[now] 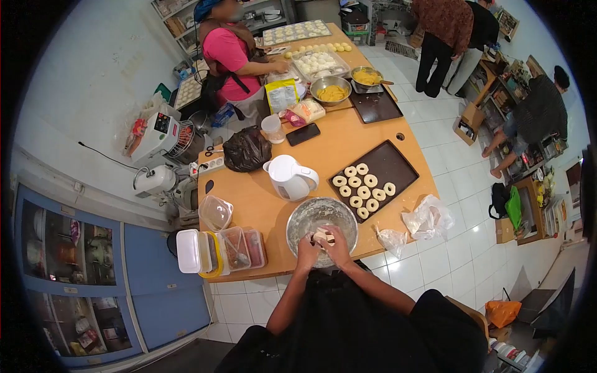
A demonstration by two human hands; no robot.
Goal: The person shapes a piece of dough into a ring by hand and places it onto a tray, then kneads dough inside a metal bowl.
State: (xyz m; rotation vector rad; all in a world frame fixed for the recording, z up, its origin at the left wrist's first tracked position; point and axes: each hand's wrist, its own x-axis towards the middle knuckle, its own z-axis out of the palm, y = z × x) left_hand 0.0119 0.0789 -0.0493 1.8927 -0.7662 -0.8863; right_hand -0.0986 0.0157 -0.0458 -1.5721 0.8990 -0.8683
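Note:
Both of my hands meet over a large metal bowl (pixel 300 219) dusted with flour inside. My left hand (pixel 308 252) and my right hand (pixel 336 246) are closed around a pale piece of dough (pixel 323 237) between them. Beyond the bowl to the right, a dark baking tray (pixel 393 163) carries several ring-shaped doughs (pixel 354 181), grouped on its near left part. A white electric kettle (pixel 288 176) stands just behind the bowl.
At the left are several plastic containers (pixel 233 247), a clear tub (pixel 216 212) and a black plastic bag (pixel 247 149). Plastic bags (pixel 429 217) lie at the right table edge. Across the table a person in pink (pixel 239 65) works beside a box of dough balls (pixel 319 63).

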